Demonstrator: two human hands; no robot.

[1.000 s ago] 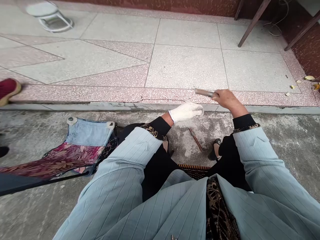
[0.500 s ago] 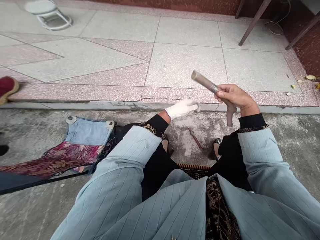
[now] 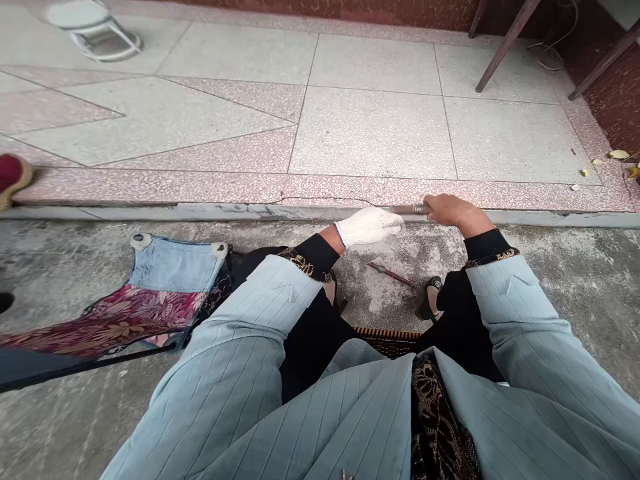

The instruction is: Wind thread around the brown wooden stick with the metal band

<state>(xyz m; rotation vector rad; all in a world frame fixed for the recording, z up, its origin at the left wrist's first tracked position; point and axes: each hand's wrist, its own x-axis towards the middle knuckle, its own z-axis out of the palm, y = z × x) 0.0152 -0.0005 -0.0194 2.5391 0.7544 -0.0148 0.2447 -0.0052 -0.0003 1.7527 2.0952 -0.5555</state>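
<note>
My right hand (image 3: 453,212) is closed round a brownish-grey tube (image 3: 403,209) with metal wire wound about it. The tube lies almost level over the step's edge, pointing left, and its far end passes behind my left hand (image 3: 373,227). That hand wears a white knitted glove with greyish fingertips. Its fingers are curled beside the tube's end; what they hold, if anything, is hidden. Below the hands, between my feet, shows a thin reddish-brown stick (image 3: 400,277) with a darker band near its left end.
A raised step (image 3: 220,187) with speckled tiles runs across in front of me. To the left stands a folding chair (image 3: 173,263) in denim and flowered cloth. A white stool (image 3: 103,33) is at the back left, a red shoe (image 3: 13,177) at the left edge. Wooden legs (image 3: 510,43) stand back right.
My right hand has lowered and brought the tube down and level, against my left hand. The left hand has dropped slightly. The reddish-brown stick shows at a flatter angle.
</note>
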